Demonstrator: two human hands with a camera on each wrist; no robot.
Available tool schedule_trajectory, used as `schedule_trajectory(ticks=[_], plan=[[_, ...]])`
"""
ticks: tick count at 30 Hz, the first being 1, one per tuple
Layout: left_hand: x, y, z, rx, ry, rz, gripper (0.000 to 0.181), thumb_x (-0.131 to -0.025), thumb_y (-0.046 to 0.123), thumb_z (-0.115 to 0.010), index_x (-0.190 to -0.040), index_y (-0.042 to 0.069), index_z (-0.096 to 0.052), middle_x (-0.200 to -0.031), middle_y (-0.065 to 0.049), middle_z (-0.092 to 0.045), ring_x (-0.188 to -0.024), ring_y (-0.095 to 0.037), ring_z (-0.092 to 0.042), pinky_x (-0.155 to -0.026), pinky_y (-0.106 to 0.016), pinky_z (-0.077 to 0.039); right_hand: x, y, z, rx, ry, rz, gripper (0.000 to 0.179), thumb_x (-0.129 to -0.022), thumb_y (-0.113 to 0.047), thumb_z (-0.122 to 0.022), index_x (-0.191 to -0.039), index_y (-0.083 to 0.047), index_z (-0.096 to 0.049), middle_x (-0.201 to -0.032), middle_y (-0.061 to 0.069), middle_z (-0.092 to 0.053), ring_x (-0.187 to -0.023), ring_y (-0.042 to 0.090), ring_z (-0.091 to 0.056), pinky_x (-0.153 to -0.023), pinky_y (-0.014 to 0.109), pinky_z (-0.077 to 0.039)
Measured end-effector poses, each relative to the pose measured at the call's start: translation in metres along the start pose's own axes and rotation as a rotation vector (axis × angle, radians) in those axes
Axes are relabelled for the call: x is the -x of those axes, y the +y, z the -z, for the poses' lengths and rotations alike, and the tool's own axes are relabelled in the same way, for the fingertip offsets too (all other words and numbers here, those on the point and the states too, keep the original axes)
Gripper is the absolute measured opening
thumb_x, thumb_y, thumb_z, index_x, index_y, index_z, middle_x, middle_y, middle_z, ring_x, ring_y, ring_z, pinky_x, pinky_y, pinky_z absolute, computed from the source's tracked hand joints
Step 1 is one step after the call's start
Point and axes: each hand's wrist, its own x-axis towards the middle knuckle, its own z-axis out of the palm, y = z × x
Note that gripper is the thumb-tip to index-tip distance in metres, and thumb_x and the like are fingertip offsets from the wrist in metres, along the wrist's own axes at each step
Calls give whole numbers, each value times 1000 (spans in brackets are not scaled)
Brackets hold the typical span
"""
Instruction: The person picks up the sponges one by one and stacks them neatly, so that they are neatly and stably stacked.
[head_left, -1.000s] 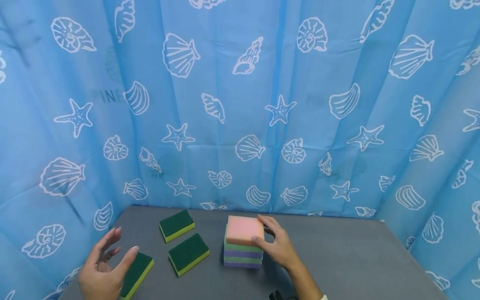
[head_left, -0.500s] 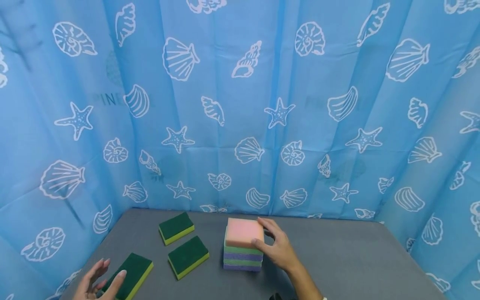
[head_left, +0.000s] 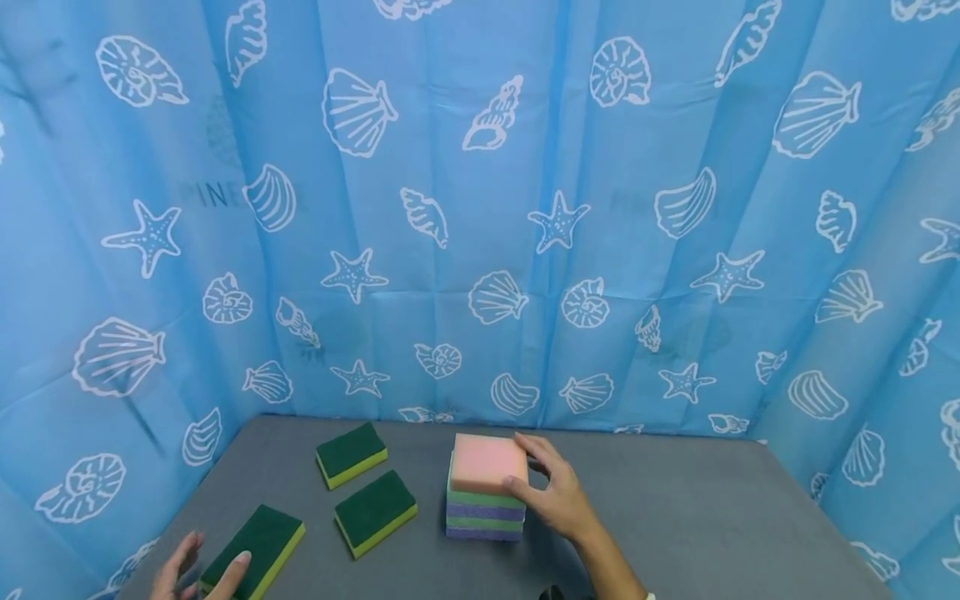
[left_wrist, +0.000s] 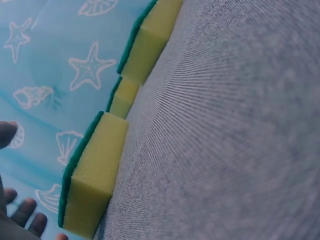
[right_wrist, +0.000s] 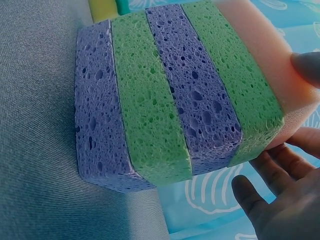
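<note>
A stack of sponges stands mid-table: alternating purple (right_wrist: pixel 100 100) and green (right_wrist: pixel 145 90) porous layers, with a smooth pink sponge (head_left: pixel 489 465) on top. My right hand (head_left: pixel 561 504) holds the pink sponge by its right side, thumb on the near face and fingers round behind. In the right wrist view some fingers spread beside the green layer. At the front left lies a yellow scrub sponge with a dark green top (head_left: pixel 258 546). My left hand (head_left: pixel 174 573) is spread at its near end, thumb overlapping the green top in the head view; its lower part falls outside the frame.
Two more green-topped scrub sponges, one at the back (head_left: pixel 351 455) and one nearer (head_left: pixel 375 510), lie between the left hand and the stack. A blue curtain (head_left: pixel 450 208) with white shells hangs behind the grey table (head_left: pixel 690 517).
My left hand has come down and nearer the front edge, uncovering more of the front-left scrub sponge. The right hand keeps its hold on the pink sponge without moving.
</note>
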Motion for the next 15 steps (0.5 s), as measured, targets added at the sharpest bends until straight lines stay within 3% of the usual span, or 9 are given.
schedule_trajectory(ticks=[2, 4, 7, 11, 15], plan=[[-5, -3, -3, -2, 8, 95, 128, -70, 76, -64, -155, 3, -2, -150, -32, -14, -133, -52, -18, -99, -64, -25, -1, 0, 1, -1, 2, 0, 57, -87, -18, -74, -137, -2, -53, -131, 13, -53, -117, 27, -51, -92, 57, -43], [-8, -5, -5, -28, -14, 137, 136, -65, 79, -64, -153, -1, 1, -149, -35, -12, -131, -55, -18, -98, -65, -26, -1, -1, 1, -5, 2, 4, 56, -87, -17, -74, -137, -3, -53, -131, 13, -53, -117, 27, -51, -92, 58, -42], [-8, -4, -5, -64, -41, 156, 152, -50, 88, -63, -152, -5, 1, -145, -37, -14, -127, -57, -20, -98, -65, -27, 0, -1, 1, 0, 0, 13, 55, -88, -16, -73, -137, -3, -54, -131, 12, -53, -117, 27, -51, -92, 57, -43], [-7, 0, -4, -109, -70, 146, 170, -29, 97, -53, -149, -12, -2, -139, -40, -16, -122, -57, -23, -98, -65, -27, 0, -1, 2, 2, 3, 29, 54, -87, -14, -73, -136, -2, -54, -131, 15, -53, -117, 28, -52, -91, 55, -44], [-6, 3, -3, -204, -134, 149, 174, -25, 100, -49, -145, -18, -6, -134, -43, -12, -118, -59, -22, -96, -69, -24, 0, -2, 2, 1, 5, 30, 54, -87, -15, -73, -136, -1, -54, -130, 15, -53, -116, 28, -52, -90, 56, -44]])
